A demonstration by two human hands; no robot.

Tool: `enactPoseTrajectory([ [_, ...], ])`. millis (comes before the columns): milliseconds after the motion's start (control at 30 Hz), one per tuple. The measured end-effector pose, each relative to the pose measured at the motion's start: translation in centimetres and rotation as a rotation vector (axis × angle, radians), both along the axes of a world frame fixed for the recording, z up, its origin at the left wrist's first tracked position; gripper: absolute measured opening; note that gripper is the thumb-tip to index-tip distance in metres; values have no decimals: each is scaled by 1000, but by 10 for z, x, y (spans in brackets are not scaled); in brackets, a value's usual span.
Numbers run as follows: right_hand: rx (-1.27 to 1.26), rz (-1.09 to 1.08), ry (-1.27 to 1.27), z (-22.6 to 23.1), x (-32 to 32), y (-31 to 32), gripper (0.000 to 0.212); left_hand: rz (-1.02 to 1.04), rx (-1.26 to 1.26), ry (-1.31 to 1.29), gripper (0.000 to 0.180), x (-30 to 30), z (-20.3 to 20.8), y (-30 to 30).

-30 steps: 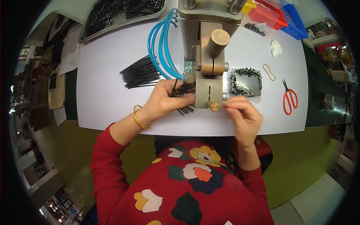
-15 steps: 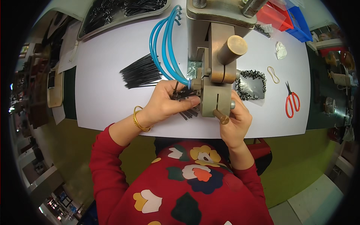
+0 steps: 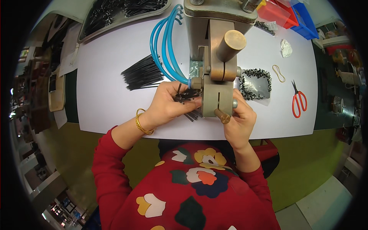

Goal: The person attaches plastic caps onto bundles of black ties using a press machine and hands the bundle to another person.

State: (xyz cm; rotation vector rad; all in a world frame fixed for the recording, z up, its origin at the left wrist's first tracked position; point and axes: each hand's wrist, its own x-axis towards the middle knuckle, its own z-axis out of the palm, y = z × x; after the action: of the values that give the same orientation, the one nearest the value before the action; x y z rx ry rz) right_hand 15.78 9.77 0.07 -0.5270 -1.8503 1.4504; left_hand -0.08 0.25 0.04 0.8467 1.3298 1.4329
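Note:
My left hand, with gold bangles at its wrist, is closed around a bundle of thin black cables left of the press head. Some cable ends stick out below its thumb. Beside the press head's right side is my right hand, fingers curled in toward the machine. Its fingertips are partly hidden behind the metal, so what they pinch does not show. Blue air tubes run into the press head's left side. A pile of black cables lies behind my left hand.
A clear tray of small black parts sits right of the press. Beyond it lie a rubber band, red-handled scissors and crumpled white paper. A metal tray of black cables is far left; red and blue bins are far right.
The press and table items appear shifted slightly left and up in the picture. Both hands keep nearly the same place and grip beside the press head.

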Motion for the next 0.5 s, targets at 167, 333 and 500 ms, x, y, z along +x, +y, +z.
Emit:
enactPoseTrajectory([
  [167, -79, 10, -2, -6, 3, -1, 8, -23, -21, -1, 17, -1, -1, 1],
  [333, -513, 29, 85, -5, 8, -2, 6, -89, -53, 35, 18, -6, -3, -1],
  [500, -782, 188, 84, -9, 16, 6, 7, -88, -60, -66, 19, -4, -4, 0],
])
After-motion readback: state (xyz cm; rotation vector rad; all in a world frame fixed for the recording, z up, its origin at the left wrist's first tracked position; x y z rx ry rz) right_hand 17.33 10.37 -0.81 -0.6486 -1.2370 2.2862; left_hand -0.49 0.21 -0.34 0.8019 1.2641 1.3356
